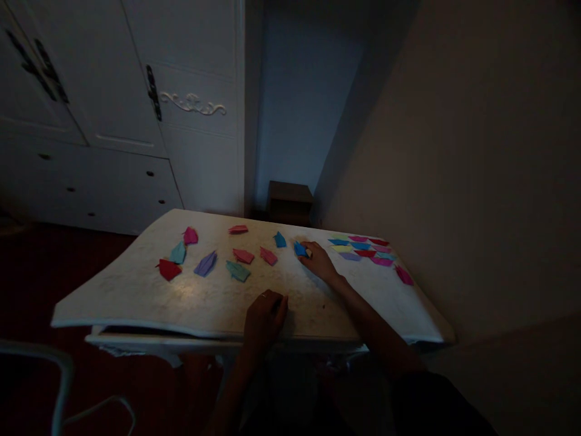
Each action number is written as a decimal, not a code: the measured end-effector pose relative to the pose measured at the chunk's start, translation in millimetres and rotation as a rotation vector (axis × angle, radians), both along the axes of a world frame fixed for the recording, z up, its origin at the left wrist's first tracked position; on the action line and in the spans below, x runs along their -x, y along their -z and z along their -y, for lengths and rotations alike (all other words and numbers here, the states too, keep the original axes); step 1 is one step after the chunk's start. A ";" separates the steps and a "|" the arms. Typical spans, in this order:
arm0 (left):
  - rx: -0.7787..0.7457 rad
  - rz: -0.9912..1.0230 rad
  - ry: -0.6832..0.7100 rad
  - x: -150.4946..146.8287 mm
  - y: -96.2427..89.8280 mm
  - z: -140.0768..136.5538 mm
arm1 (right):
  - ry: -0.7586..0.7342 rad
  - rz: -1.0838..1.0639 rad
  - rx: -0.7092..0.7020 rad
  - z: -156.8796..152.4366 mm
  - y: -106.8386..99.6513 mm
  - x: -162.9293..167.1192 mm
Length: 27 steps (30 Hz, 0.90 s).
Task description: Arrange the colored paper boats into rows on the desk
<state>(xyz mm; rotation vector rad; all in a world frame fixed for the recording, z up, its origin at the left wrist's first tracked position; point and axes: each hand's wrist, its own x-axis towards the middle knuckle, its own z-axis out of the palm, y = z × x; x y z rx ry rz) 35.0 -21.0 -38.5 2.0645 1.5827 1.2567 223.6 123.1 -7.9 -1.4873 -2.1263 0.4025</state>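
My right hand (pixel 319 261) reaches over the table, its fingertips pinched on a blue origami crane (pixel 299 249), folded flat. My left hand (pixel 265 316) rests near the table's front edge with its fingers curled in; nothing shows in it. Another blue crane (pixel 280 240) lies just left of the held one. Further left are pink cranes (pixel 268 255), a teal crane (pixel 238 270), a purple crane (pixel 206 264) and a red crane (pixel 169 269). On the right, several flat folded papers (pixel 361 246) in mixed colours lie close together in rows.
The white table (pixel 195 303) has an open-looking gap under its front edge. A magenta crane (pixel 403 275) lies by the right edge, near the wall (pixel 476 151). White cabinets (pixel 204 163) stand behind, with a small brown box-like stand (pixel 290 192). A pale metal frame (pixel 63 375) is lower left.
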 end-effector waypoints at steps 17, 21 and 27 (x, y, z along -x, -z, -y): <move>0.117 0.047 -0.001 9.7 -8.1 -5.5 | 0.470 -0.611 0.063 97.2 6.5 -159.9; 0.156 0.003 -0.020 12.5 -6.1 -7.4 | 0.585 -0.572 0.013 98.7 14.2 -195.7; 0.147 -0.051 -0.052 11.8 -7.1 -9.6 | 0.664 -0.439 -0.078 91.0 27.5 -230.5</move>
